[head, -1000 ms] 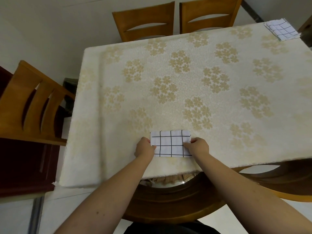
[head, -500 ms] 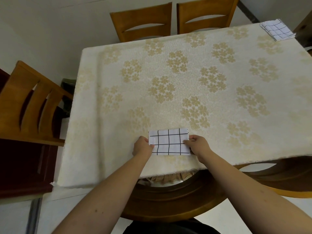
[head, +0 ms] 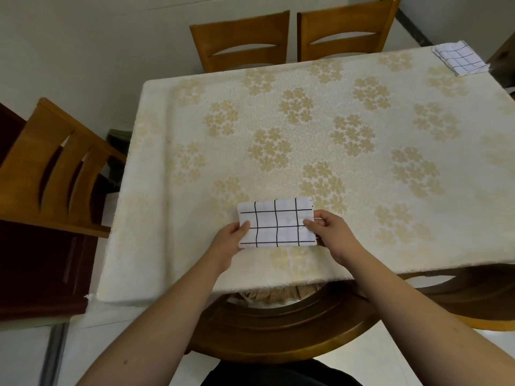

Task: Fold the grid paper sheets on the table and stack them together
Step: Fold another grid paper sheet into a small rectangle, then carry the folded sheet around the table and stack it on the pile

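folded sheet (head: 276, 224) now lifted, pinched between left hand (head: 227, 242) and right hand (head: 333, 235)

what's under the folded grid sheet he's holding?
The floral tablecloth shows all round the folded grid sheet. Each thumb lies on top at an end, left hand and right hand; the fingers beneath and any lower layers are covered.

Both arms extended, left hand (head: 229, 238) pinching, right hand (head: 333, 232) pinching
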